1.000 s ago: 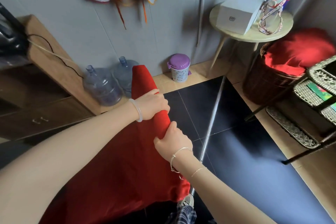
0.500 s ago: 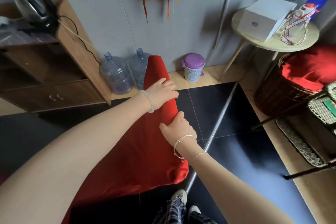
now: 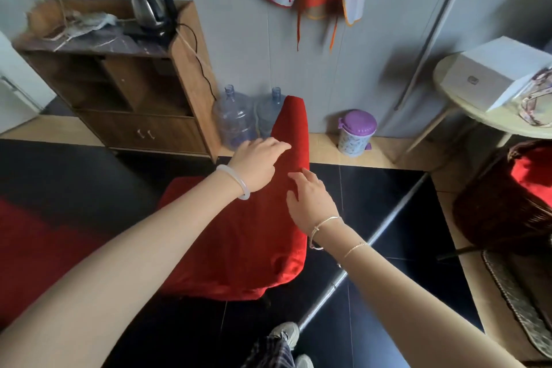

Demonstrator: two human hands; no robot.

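Note:
A long red cloth bundle [image 3: 254, 236] rises from the lower middle toward the wall, its narrow tip near the water bottles. My left hand [image 3: 258, 163] lies on its upper left side with fingers stretched out and relaxed. My right hand [image 3: 309, 199] rests just below on the bundle's right side, fingers spread loosely. Neither hand grips the cloth. What supports the bundle underneath is hidden.
A metal pole [image 3: 367, 245] lies slanted across the dark floor at right. Two water bottles [image 3: 239, 119] and a purple-lidded bin [image 3: 355, 133] stand by the wall. A wooden cabinet [image 3: 134, 89] with a kettle is left; a round table [image 3: 490, 119] and a wicker basket [image 3: 490, 209] are right.
Both hands have let go of the red bundle they were gripping and now lie open on it. The view has swung left and up, showing more of the cabinet.

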